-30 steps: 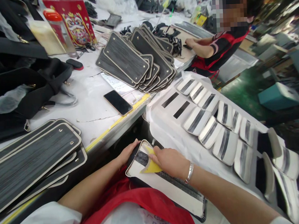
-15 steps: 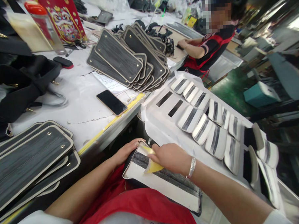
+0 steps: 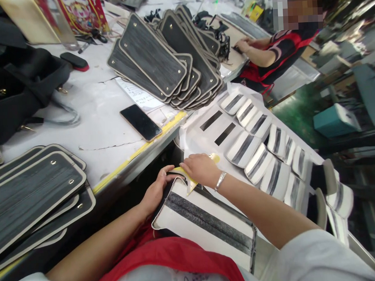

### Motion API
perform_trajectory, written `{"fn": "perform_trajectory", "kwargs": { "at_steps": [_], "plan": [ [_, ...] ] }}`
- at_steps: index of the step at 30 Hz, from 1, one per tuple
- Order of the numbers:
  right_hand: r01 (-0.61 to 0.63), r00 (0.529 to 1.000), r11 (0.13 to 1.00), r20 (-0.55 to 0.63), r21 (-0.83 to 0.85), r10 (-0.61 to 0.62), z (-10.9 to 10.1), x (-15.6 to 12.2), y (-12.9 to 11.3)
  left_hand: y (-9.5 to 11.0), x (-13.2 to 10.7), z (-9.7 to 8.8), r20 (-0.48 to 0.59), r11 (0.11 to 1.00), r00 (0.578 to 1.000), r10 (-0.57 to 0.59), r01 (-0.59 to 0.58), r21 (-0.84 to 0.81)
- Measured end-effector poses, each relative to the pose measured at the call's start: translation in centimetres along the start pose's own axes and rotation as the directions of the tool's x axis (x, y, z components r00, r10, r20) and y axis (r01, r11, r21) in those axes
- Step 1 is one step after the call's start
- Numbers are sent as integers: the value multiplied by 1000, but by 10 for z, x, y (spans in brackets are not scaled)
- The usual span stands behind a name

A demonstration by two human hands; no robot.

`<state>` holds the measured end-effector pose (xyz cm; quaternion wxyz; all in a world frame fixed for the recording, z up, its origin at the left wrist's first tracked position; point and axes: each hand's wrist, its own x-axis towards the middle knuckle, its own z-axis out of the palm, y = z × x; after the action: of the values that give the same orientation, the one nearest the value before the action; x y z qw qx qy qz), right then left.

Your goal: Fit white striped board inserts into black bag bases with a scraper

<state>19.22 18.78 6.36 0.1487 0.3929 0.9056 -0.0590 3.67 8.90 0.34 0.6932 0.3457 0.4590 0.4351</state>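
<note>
On my lap lies a long white panel point(image 3: 194, 231) with a dark stripe down its middle. My left hand point(image 3: 155, 191) grips its far left corner, fingers curled round the edge. My right hand point(image 3: 201, 169) is closed on a yellow scraper point(image 3: 189, 182) and rests at the panel's far end, just past the stripe. A silver bracelet sits on my right wrist.
Several white striped panels point(image 3: 263, 162) lie in rows on a white-covered surface at right. Dark grey panels are stacked at left point(image 3: 34, 192) and at the back point(image 3: 165, 58). A black phone point(image 3: 140, 122) lies on the table. Another person point(image 3: 273, 49) works across the table.
My right hand with the yellow scraper has slid away from me along the stripe to the panel's far end. More of the stripe now shows. The view has shifted slightly.
</note>
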Motion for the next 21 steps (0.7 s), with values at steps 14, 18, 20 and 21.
{"fn": "perform_trajectory", "kwargs": {
  "at_steps": [14,18,20,21],
  "plan": [
    [549,808,836,-245,-15,-535,10,37,6,16,-2,0,-245,960,970,13,56,275],
    [603,764,796,-248,-55,-596,10,38,6,18,-5,4,-188,961,980,62,-8,277],
    [622,749,780,-238,-69,-619,11,39,6,17,-7,7,-170,959,984,56,-6,283],
    [632,740,771,-238,-75,-629,12,39,6,16,-8,8,-151,954,987,52,-5,298]
  ]
}}
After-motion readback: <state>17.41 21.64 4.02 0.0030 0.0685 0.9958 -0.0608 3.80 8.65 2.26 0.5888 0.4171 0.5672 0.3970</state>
